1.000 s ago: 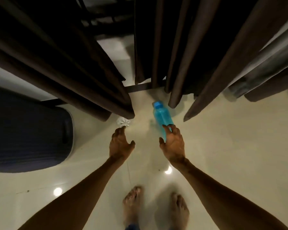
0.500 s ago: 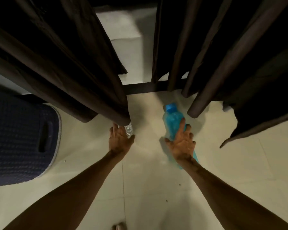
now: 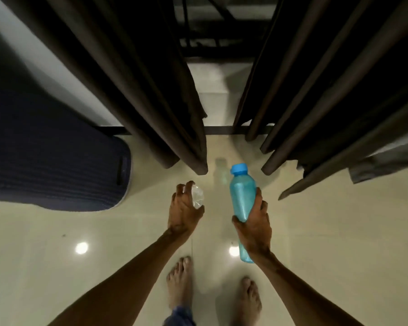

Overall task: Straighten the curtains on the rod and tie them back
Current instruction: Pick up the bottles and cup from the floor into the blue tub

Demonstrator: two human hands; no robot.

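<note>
Now, entries as found, head view

1. Left hand (image 3: 185,208): fingers curled round a small crumpled piece of clear plastic (image 3: 197,196), a narrow, closed hold. A second ago this piece lay on the floor tiles (image 3: 339,243) just beyond the fingertips, near the left hem.

2. Right hand (image 3: 254,228): wrapped round the middle of a blue bottle (image 3: 242,196), thumb on one side, fingers on the other, cap pointing toward the curtains. A second ago the bottle lay on the tiles with only fingertips on it; it now appears lifted clear.

3. Curtains, dark brown, two panels: left panel (image 3: 151,90) and right panel (image 3: 316,90) hang in loose folds, apart from each other. The gap between them shows the door track (image 3: 222,130) and more floor beyond. Neither hand touches the fabric.

4. Navy ribbed item with a handle slot (image 3: 57,161): on the floor to the left of the left panel, kind uncertain.

5. Bare feet (image 3: 179,278): on the tiles, below the hands.

Remarks: both loose objects are now off the floor near the hems, so the fabric can probably hang and be gathered without obstruction. Both hands are full, however. By judgement the straightening and tying have not begun, and the bottle and plastic need setting aside first
</note>
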